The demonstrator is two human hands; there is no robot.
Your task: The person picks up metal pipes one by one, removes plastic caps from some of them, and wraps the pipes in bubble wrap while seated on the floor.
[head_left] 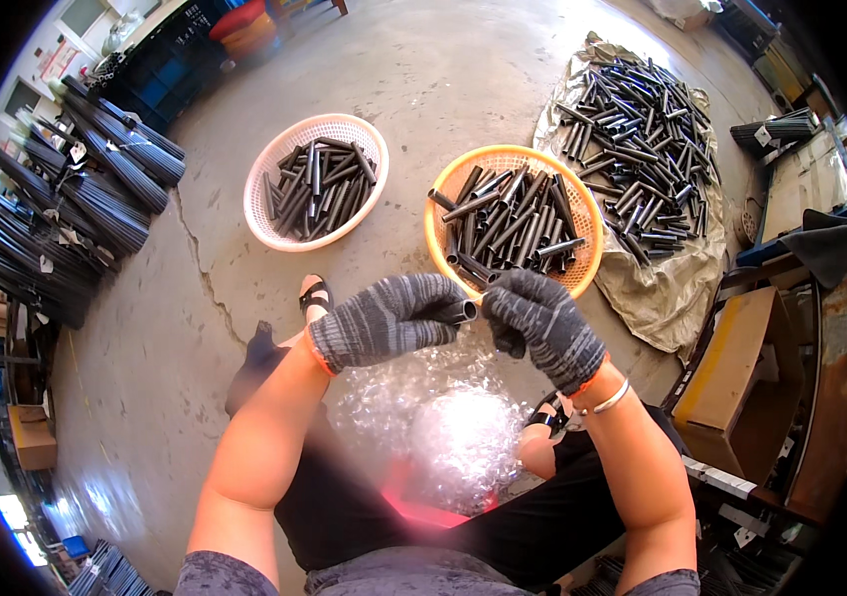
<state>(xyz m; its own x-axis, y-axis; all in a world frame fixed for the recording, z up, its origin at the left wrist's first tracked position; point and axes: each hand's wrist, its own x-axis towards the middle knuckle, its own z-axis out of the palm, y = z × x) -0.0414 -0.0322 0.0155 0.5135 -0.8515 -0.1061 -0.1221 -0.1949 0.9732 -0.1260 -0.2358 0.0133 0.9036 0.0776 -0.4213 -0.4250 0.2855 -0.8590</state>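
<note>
My left hand (388,320), in a grey knitted glove with an orange cuff, is wrapped round a short dark metal tube (465,311). The tube's open end points right, toward my other hand. My right hand (542,323), gloved the same way, is closed in a pinch just beside that end. Whatever its fingertips hold is too small to make out. Just beyond both hands stands an orange basket (595,233) of similar dark tubes (518,223). Below the hands, between my legs, lies a shiny heap of clear shavings or film (463,427), with a pink-red edge under it.
A pale pink basket (256,223) of tubes stands ahead to the left. At far right, many tubes (642,149) lie piled on a tan sheet (664,298). Bundles of long dark rods (76,189) line the left. An open cardboard box (736,372) is close on the right.
</note>
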